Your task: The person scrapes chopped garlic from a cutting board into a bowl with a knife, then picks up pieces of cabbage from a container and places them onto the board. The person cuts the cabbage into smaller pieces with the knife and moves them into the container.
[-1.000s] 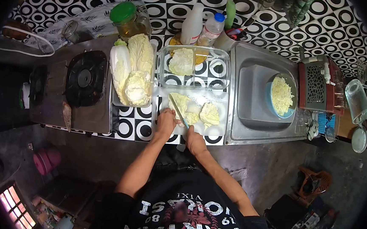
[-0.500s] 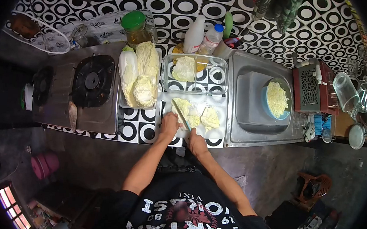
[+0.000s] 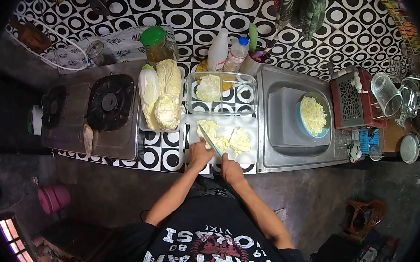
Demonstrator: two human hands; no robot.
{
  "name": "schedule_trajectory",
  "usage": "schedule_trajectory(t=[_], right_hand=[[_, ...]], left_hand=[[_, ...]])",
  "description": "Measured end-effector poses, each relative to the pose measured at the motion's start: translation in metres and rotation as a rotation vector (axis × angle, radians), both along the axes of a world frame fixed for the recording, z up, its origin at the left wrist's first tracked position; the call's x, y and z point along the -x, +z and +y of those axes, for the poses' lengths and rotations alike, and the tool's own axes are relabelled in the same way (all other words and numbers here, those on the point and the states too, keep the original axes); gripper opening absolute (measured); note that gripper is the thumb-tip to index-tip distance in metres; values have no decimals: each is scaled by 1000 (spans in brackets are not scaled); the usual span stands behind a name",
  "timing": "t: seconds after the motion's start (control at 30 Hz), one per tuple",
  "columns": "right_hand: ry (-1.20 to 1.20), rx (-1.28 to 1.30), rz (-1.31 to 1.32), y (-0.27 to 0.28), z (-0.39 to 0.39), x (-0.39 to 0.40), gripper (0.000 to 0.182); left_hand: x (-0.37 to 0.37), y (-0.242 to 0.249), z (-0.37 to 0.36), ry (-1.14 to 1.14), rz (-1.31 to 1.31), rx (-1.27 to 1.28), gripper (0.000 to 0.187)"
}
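Observation:
My right hand (image 3: 232,170) is closed round the light blue handle of a knife (image 3: 209,139), its blade slanting up and left over pale cabbage leaves (image 3: 209,129). At the lower left edge of these leaves, my left hand (image 3: 200,153) is closed with its fingertips by the blade; what it grips is too small to make out. The leaves lie on a translucent white cutting board (image 3: 246,164). Another cabbage piece (image 3: 240,141) rests to their right. Behind the board, a rectangular glass dish (image 3: 190,91) holds a cabbage leaf (image 3: 209,88).
A tray of whole cabbages (image 3: 168,86) stands left of the dish, beside a gas stove (image 3: 71,136). Right of the board is a metal sink (image 3: 271,157) with a blue bowl (image 3: 302,125) of chopped cabbage. Bottles (image 3: 219,51) and a green-lidded jar (image 3: 153,37) stand behind.
The view has shifted, so the counter appears slightly lower. Both hands stay at the cabbage leaves, with the knife still in my right hand.

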State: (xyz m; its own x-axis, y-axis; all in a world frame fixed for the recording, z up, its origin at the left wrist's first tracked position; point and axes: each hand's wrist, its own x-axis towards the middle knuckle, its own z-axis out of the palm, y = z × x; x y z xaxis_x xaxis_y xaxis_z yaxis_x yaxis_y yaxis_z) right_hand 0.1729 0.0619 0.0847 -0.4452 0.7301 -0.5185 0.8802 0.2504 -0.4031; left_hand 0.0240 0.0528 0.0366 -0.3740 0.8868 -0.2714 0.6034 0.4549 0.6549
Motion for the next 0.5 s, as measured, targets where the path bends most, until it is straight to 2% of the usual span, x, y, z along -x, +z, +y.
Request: schedule_trajectory(t=[0.07,0.13,0.2,0.27,0.33,0.37,0.5], right_hand=[[-9,-19,6,-3,0,0,25],[-14,-35,9,-7,0,-3,27],[-13,-31,35,-13,-1,-5,29],[-16,-42,54,-20,-2,-8,29],[-16,-47,77,-21,-2,-8,28],[-16,-44,87,-20,-1,-8,28],[5,-17,76,-21,4,-6,30]], left_hand=[[-10,5,-3,98,13,-71,65],[-13,4,-7,102,24,-66,68],[-11,2,-12,113,15,-174,70],[-1,-5,-20,116,83,-279,64],[14,-11,-28,76,-162,62,56],[18,33,-28,129,-332,212,49],[30,29,-46,194,-453,89,45]])
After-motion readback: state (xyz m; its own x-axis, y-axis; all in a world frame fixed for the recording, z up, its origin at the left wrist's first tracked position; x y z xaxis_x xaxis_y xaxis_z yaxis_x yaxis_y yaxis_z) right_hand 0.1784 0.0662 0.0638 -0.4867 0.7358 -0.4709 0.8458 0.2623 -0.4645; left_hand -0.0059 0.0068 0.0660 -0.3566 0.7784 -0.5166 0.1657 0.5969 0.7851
